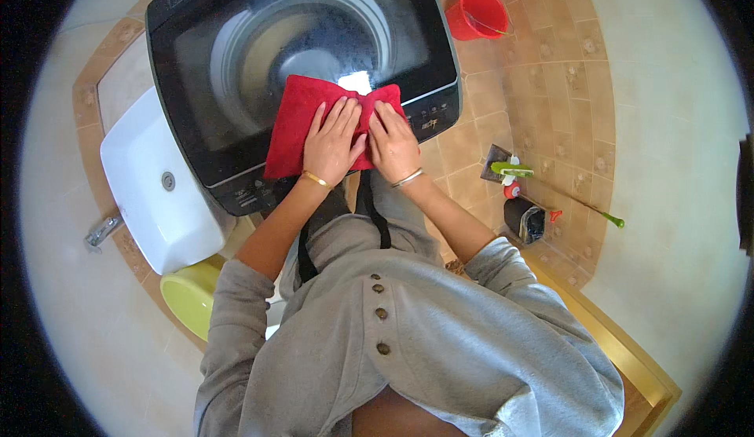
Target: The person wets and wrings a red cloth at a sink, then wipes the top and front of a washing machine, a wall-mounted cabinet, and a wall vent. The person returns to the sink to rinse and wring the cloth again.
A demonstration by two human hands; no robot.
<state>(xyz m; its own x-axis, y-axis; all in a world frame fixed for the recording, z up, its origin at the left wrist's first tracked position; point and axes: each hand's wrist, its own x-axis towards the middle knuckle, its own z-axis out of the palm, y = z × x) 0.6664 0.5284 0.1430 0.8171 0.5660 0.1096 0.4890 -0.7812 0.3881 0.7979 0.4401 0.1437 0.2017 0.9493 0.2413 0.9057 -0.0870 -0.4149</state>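
Observation:
A red cloth (pixel 294 125) lies over the front edge of a black top-loading washing machine (pixel 182 83) with a glass lid, which is closed. My left hand (pixel 333 139), with a gold bangle at the wrist, rests flat on the middle of the cloth with its fingers extended. Just right of it, my right hand (pixel 393 141), with a silver bangle at the wrist, lies on the cloth's right part, its fingers bent over a raised fold. Part of the control panel (pixel 433 113) shows to the right of the cloth.
A white washbasin (pixel 138 172) with a metal faucet (pixel 103 232) adjoins the machine at left, above a lime-green basin (pixel 188 298). A red bucket (pixel 477 13) stands on the tiled floor at upper right. By the right wall are a green-headed brush (pixel 512 169) and a black bin (pixel 523 220).

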